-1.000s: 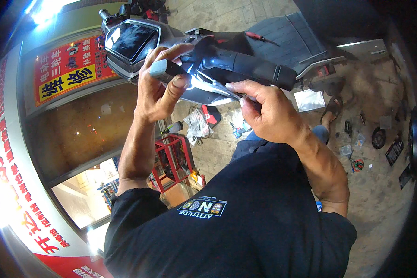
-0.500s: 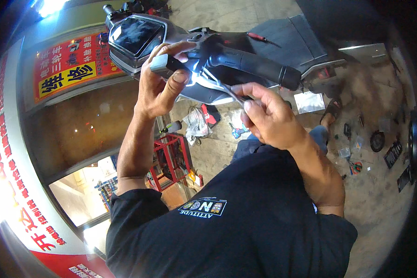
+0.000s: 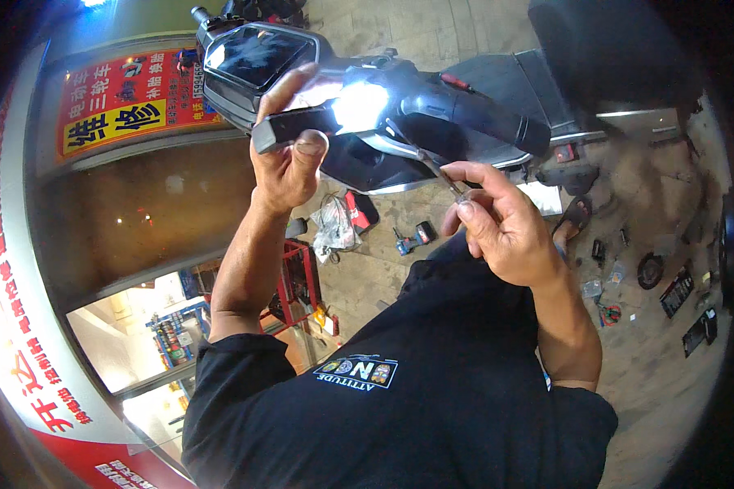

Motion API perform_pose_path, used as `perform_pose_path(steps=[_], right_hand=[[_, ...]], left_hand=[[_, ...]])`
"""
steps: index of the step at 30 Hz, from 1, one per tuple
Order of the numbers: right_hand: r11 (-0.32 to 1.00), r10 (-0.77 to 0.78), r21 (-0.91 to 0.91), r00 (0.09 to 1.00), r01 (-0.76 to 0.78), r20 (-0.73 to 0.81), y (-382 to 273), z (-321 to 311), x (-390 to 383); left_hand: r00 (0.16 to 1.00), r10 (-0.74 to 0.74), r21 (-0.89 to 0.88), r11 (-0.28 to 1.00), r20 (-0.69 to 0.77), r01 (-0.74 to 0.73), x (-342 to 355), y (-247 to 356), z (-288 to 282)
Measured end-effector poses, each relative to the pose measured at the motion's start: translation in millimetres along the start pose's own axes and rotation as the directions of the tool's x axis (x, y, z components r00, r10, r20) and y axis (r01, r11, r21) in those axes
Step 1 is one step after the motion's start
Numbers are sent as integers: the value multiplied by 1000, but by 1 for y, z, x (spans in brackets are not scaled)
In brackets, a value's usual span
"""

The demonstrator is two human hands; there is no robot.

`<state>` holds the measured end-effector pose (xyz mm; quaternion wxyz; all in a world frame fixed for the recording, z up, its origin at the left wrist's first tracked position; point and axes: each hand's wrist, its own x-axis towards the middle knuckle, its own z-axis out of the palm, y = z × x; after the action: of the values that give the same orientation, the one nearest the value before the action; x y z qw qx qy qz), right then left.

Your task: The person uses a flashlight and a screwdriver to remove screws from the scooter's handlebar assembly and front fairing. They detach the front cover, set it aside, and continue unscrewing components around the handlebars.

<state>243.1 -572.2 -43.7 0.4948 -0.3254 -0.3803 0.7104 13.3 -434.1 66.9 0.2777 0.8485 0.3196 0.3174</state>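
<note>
My left hand (image 3: pixel 289 167) grips a dark rectangular object with a grey end (image 3: pixel 271 132), held up beside a scooter's handlebar. A bright white glare (image 3: pixel 359 106) covers the middle of the handlebar, hiding detail there. My right hand (image 3: pixel 501 228) pinches a thin metal tool (image 3: pixel 439 169), its far end reaching the bright trim below the black handlebar grip (image 3: pixel 501 122); whether it touches is unclear. The scooter's screen (image 3: pixel 249 57) is above my left hand, and a red-handled screwdriver (image 3: pixel 454 81) lies behind the grip.
On the paved floor are a cordless drill (image 3: pixel 414 238), a plastic bag (image 3: pixel 333 224), a white sheet (image 3: pixel 541 196) and several small parts and tools at right (image 3: pixel 675 289). A red rack (image 3: pixel 298 277) stands below my left arm, beside a shopfront with signboards (image 3: pixel 114 118).
My right hand has moved down and right with the tool. My left hand and its object sit slightly further left and lower, and the glare on the handlebar has grown much larger.
</note>
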Motion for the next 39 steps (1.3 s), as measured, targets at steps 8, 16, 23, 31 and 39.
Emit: perform_pose_path(steps=[8, 16, 23, 31, 39], right_hand=[[873, -277, -449, 951, 188, -140, -49, -19, 10], [870, -297, -450, 942, 201, -154, -68, -30, 35], [883, -257, -435, 956, 173, -143, -58, -30, 56], [658, -516, -664, 855, 355, -54, -34, -19, 76], [554, -524, -783, 849, 283, -63, -25, -23, 79]], left_hand=[[993, 9, -41, 999, -116, -13, -4, -12, 1], [958, 65, 14, 998, -281, -64, -25, -16, -14], [955, -40, 70, 995, -293, 64, -32, -9, -14], [999, -38, 528, 848, -31, 48, -34, 7, -24], [997, -78, 617, 785, 0, 61, -25, 7, -23]])
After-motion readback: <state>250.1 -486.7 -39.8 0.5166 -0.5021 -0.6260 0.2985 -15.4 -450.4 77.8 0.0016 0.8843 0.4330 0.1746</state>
